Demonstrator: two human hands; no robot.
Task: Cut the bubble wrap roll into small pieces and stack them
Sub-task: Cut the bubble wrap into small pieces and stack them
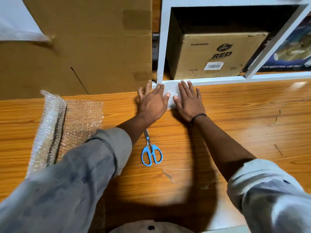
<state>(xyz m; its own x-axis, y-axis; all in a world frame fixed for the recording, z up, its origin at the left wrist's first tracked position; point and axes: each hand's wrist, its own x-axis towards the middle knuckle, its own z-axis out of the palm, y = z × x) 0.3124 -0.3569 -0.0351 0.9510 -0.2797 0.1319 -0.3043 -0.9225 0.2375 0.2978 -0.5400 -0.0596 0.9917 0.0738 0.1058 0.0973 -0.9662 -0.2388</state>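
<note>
A small stack of cut bubble wrap pieces (171, 91) lies at the far edge of the wooden table (235, 125), against the white shelf frame. My left hand (152, 102) and my right hand (189, 101) press flat on it with straight fingers, one on each side. The bubble wrap roll (50, 128) lies at the left, partly unrolled toward the right, its near end hidden by my left sleeve. Blue-handled scissors (151, 152) lie shut on the table between my forearms, blades pointing away from me.
A large cardboard box (80, 47) stands behind the roll at the back left. A white shelf unit (161, 47) at the back holds a brown carton marked RED (217, 56). A printed box (289, 52) sits at the far right.
</note>
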